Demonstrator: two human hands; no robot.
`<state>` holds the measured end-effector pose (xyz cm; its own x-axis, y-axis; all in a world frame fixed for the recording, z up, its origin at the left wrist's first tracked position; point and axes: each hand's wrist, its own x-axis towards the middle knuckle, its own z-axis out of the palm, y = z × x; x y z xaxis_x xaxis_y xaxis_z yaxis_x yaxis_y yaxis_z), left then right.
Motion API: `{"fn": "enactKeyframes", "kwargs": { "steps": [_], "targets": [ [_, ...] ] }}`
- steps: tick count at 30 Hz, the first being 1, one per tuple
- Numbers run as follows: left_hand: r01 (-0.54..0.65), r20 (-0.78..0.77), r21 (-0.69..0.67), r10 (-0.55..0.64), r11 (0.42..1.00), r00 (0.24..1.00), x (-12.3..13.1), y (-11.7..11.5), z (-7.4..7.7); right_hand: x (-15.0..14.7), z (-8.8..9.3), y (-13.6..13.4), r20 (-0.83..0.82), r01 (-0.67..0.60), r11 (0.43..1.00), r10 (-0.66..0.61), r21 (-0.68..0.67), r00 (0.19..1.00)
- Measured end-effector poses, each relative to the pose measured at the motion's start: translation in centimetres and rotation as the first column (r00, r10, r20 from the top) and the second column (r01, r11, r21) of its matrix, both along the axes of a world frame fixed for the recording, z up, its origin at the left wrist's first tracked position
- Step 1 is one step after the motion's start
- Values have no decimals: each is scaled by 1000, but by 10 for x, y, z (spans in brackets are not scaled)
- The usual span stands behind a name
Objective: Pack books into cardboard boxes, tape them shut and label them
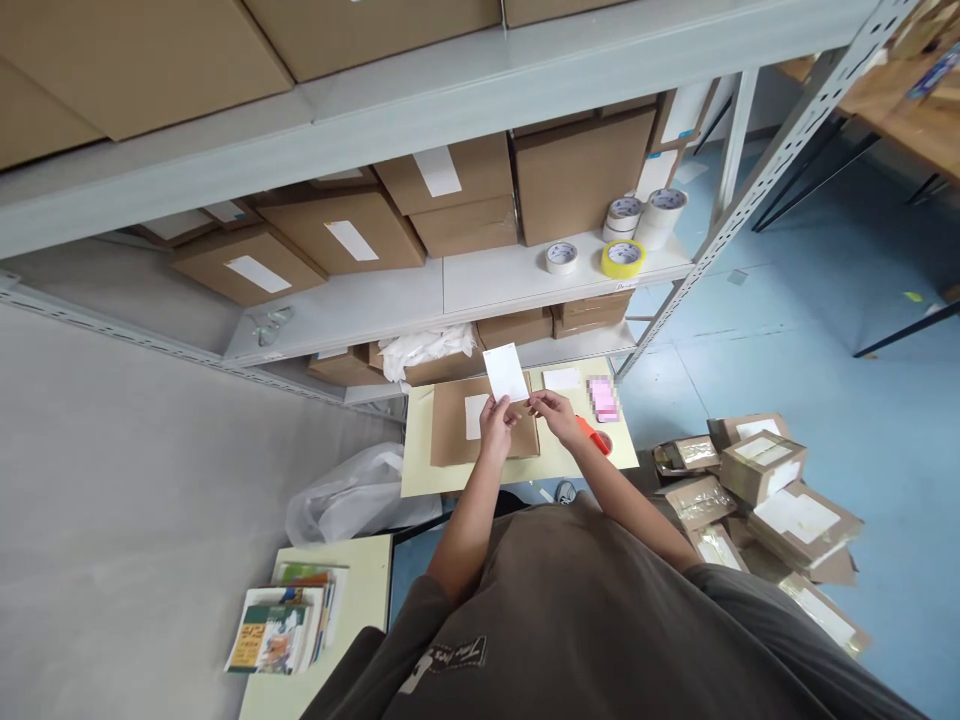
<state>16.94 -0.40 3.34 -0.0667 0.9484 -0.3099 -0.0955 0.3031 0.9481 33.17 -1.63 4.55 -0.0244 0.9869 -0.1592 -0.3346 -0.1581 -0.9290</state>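
My left hand point(496, 428) is closed on the lower edge of a white rectangular sheet point(505, 372), perhaps a label, with the thumb on its face. At the sheet's lower right corner, the fingers of my right hand point(553, 412) are pinched together; the exact contact there is small and hard to see. Beneath both hands a closed cardboard box point(452, 425) lies on a pale yellow table point(417, 470). A white label point(475, 416) is on the box's top, left of my left hand.
On the table's right are a white paper stack point(562, 379), pink papers point(603, 398) and a red tape dispenser point(592, 434). Shelving point(345, 310) ahead bears cardboard boxes and tape rolls point(622, 258). Parcels point(802, 525) are piled on the floor at right. Books point(274, 640) lie lower left.
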Motion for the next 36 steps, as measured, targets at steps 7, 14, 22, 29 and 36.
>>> {"fn": "enactKeyframes", "kwargs": {
  "steps": [7, 14, 22, 29, 36],
  "targets": [
    [-126, 246, -59, 137, 990, 960, 13, -7, 11, 5, -3, 0, 28, -14, 999, 13, 35, 1000],
    [-205, 5, 52, 205, 977, 979, 14, -10, 13, 10, -4, -2, 53, -47, 996, 43, 75, 998],
    [260, -446, 372, -74, 891, 892, 5, -8, 36, 12, -2, -4, 102, -74, 987, 59, 142, 993],
    [169, -174, 216, -133, 961, 976, 7, -8, 25, 18, 5, -7, 154, -137, 974, 109, 181, 982],
    [51, -8, 153, -51, 987, 999, 2, -10, 19, 18, 4, -11, 110, -124, 987, 113, 104, 988]
  ]
}}
